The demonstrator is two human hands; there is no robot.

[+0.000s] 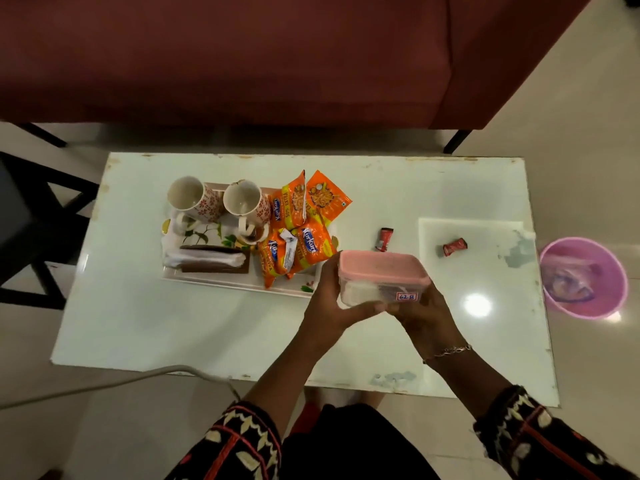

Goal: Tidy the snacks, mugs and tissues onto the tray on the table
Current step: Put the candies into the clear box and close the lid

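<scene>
Box (381, 275), clear-walled with a pink lid and a small label on its near side, held off the tabletop (173, 334) by both hands. The left hand (332, 303) curls round its 9 o'clock end. The right hand (426, 317) curls round its near 3 o'clock corner, and the thumbs meet along the near edge. The box's long axis runs from 9 to 3 o'clock, roughly parallel to the long side of the tray (221, 284). The tray lies at about 10 o'clock from the box, and its near right corner is just beside the left hand. On the tray, two mugs (188, 199) stand at the far left, a brown pack (214, 259) lies along the near left, and orange packets (301, 233) crowd the right end. Judged from this layout, the next move is short, toward 10 o'clock, with the left hand leading. Free tray surface looks scarce, so the box may have to rest on the packets or the pack. Two red wrappers (385, 239) lie on the tabletop at 12 to 2 o'clock from the box, well apart from the tray. What the white contents are cannot be told.
</scene>
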